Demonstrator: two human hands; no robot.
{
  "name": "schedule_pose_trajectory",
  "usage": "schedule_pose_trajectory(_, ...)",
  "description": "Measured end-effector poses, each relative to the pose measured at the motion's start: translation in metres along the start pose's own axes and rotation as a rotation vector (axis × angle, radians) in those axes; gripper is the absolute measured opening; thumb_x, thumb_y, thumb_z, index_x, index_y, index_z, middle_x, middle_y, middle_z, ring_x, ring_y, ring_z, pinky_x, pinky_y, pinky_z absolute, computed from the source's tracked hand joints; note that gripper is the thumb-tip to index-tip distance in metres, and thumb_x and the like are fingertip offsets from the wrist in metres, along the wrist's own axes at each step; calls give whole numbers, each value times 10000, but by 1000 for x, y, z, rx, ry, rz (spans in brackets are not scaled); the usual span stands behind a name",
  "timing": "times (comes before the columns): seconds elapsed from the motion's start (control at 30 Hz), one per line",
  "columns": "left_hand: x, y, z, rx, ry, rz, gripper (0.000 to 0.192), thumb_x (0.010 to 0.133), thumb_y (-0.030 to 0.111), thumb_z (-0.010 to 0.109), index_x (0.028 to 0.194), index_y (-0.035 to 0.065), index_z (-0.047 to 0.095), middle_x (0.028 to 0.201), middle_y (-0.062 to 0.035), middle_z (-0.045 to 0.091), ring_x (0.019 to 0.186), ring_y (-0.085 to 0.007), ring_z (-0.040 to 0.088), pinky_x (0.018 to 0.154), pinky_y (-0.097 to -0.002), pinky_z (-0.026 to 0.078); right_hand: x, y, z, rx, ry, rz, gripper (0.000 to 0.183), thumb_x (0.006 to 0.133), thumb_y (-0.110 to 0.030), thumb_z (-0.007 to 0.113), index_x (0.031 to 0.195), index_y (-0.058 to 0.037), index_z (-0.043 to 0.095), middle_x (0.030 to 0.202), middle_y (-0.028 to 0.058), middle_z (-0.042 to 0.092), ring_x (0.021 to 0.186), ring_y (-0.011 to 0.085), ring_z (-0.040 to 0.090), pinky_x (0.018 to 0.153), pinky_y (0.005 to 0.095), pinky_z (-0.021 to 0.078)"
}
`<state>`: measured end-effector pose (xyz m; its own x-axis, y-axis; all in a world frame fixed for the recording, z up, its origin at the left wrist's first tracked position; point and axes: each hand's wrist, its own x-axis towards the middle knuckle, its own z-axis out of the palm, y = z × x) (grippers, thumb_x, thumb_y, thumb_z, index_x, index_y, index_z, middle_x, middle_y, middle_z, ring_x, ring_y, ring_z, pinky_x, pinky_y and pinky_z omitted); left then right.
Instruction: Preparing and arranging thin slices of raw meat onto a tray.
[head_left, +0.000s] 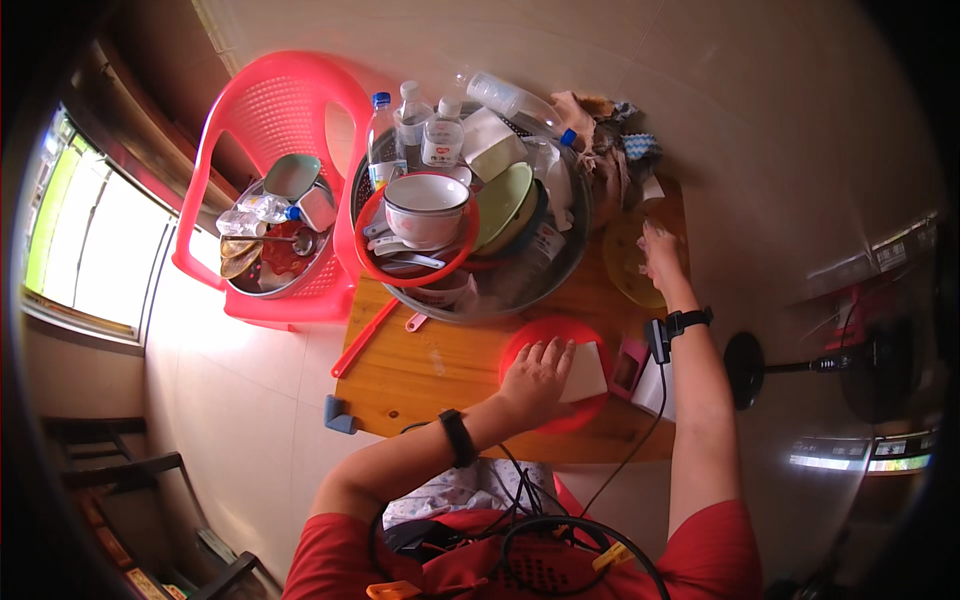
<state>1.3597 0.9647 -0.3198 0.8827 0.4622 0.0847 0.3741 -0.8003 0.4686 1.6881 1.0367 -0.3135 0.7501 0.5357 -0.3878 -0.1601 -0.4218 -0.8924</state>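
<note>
My left hand (538, 376) lies palm down over a round red plastic plate (555, 326), fingers slightly spread. It touches the side of a white rectangular block (586, 373), perhaps a box or a stack of tissues, that sits on the plate; the palm hides part of both. Farther out on the right, my right hand (661, 259) pinches a crumpled whitish tissue or cloth (643, 246). That hand is over a translucent yellow round plate or lid (626, 262) near the table's right edge. Each wrist wears a black band, and a cable runs from the right one.
A large metal basin (559, 281) of bowls, spoons and bottles fills the wooden table's (450, 367) far side. Left of it, a pink plastic chair (289, 90) holds another loaded basin (319, 274). Rags (604, 161) lie at far right. Black cables (525, 487) cross my lap.
</note>
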Motion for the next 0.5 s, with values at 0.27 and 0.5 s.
schedule_pose_trajectory(0.27, 0, -1, 7, 72, -45, -27, 1006, 754, 504, 713, 1483, -35, 277, 1283, -235, 513, 1126, -366, 529, 973, -464, 413, -13, 2, -5, -287, -99, -384, 360, 858, -93, 665, 1209, -99, 584, 931, 58, 598, 564, 116, 506, 452, 263, 391)
schedule_pose_trajectory(0.5, -8, 9, -36, -82, 57, -80, 1078, 664, 446, 782, 1492, -9, 263, 1194, -222, 535, 1088, -375, 528, 944, -458, 420, -19, -1, -30, -439, -124, -468, 382, 816, -83, 696, 1182, -55, 591, 1022, 72, 623, 768, 179, 599, 527, 333, 501)
